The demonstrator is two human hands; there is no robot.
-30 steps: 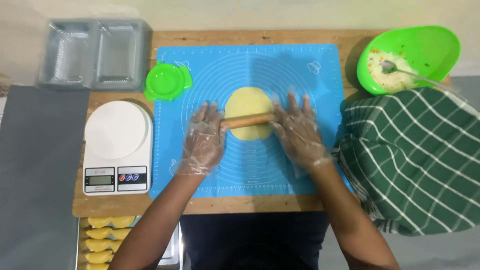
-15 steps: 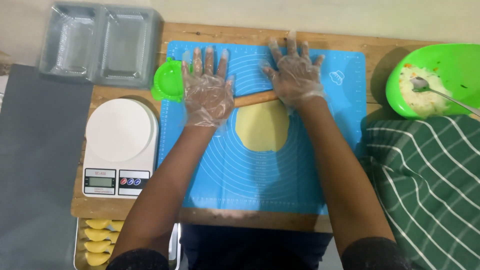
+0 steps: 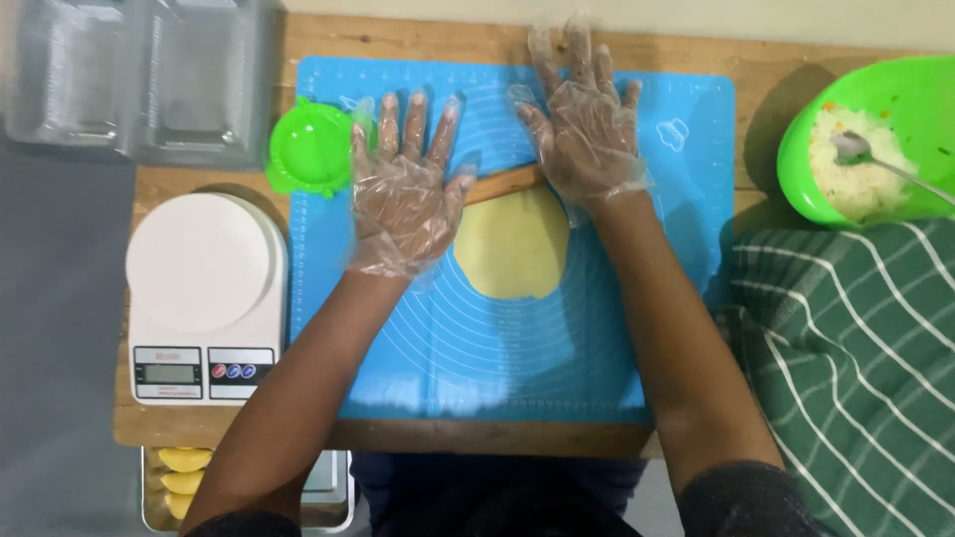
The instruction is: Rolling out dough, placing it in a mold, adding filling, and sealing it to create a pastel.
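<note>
Both my hands wear clear plastic gloves and press flat, fingers spread, on a wooden rolling pin lying across a blue silicone mat. My left hand covers the pin's left end; my right hand covers its right end. A flat yellow dough round lies on the mat just below the pin, between my forearms.
A green round mould sits at the mat's upper left. A white kitchen scale stands left, clear plastic trays above it. A green bowl of filling with a spoon is right, a green checked cloth below. Folded yellow pastries lie in a tray near the bottom.
My hands have pushed the rolling pin away from me, from the middle of the dough to its far edge; the dough looks flatter and longer.
</note>
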